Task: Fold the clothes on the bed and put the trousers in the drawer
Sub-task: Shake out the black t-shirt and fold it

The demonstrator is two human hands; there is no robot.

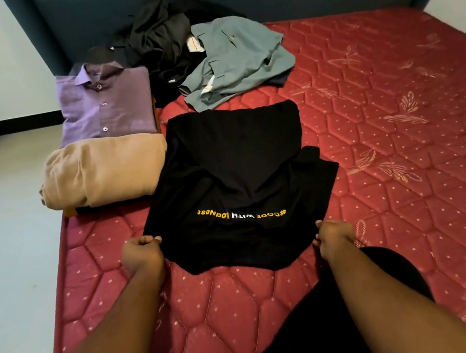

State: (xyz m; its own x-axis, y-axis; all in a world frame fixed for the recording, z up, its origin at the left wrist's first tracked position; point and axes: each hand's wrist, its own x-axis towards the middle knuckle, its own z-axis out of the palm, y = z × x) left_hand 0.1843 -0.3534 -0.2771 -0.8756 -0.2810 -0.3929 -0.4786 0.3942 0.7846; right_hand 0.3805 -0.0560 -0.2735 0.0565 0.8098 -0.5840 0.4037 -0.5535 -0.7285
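Head view: black T-shirt pinched at both near corners

Left hand [142, 252] fingers curl on the near-left edge of the black T-shirt [234, 176]; its long axis runs straight away across the bed [382, 127]. Right hand [334, 235] grips the near-right edge, equally near.

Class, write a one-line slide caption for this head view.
Both hands, left and right, grip a black T-shirt on the red mattress, beside folded clothes.

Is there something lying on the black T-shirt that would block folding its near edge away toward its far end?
Nothing visible does. The left hand and right hand grip the black T-shirt at its near corners; its top is bare, and the grey-green garment lies beyond its far edge.
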